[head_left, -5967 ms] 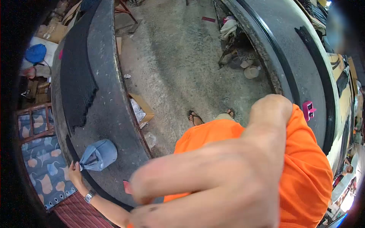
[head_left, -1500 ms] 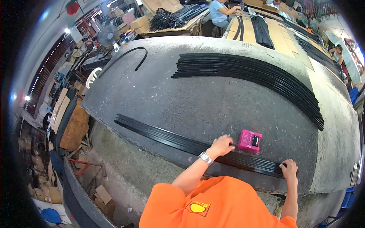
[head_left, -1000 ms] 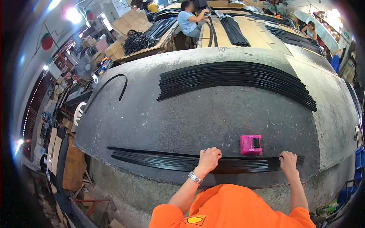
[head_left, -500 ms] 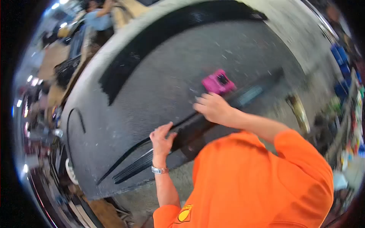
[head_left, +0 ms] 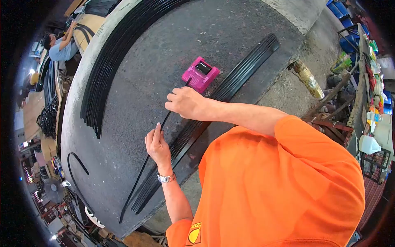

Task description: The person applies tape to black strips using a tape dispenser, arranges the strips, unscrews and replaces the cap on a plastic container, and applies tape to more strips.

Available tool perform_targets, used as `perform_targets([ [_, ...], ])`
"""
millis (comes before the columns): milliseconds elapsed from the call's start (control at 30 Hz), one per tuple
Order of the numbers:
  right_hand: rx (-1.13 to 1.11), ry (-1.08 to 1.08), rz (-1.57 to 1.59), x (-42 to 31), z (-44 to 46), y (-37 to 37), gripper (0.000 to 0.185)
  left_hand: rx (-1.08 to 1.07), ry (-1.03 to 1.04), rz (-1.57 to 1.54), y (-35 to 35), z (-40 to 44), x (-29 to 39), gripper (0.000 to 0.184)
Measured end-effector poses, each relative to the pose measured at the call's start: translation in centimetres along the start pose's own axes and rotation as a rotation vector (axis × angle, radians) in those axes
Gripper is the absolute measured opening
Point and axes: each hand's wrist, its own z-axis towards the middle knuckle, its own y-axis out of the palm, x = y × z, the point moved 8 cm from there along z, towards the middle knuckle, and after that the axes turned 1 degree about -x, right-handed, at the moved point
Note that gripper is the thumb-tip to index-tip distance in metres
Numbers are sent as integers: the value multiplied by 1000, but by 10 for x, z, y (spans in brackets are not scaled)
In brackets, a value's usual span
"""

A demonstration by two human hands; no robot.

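Note:
A thin black strip (head_left: 140, 172) runs diagonally across the dark table. My right hand (head_left: 185, 102) is closed around it near its upper end, just below a pink device (head_left: 200, 74) with a dark window on top. The strip's tip shows beyond my fist, in front of the device. Lower along the strip, my left hand (head_left: 157, 146) has it between the fingers, with the fingertips pointing up; the exact grip is partly hidden. A bundle of similar black strips (head_left: 247, 66) lies under my right forearm, close to the table's near edge.
A wide curved band of black strips (head_left: 109, 74) lies along the far side of the table (head_left: 123, 156). One loose bent strip (head_left: 69, 173) rests at the left. A co-worker (head_left: 61, 49) handles strips at upper left. A stained roll (head_left: 307, 80) stands beyond the right edge.
The view has turned and sharpened. My hands have drawn closer together along the strip, and the strip now lies straighter, with its upper end by the pink device.

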Motion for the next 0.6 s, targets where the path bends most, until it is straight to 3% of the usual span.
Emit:
perform_targets([
  [600,1,30,-80,71,-31,-26,6,81,134,-7,58,55,52,34],
])
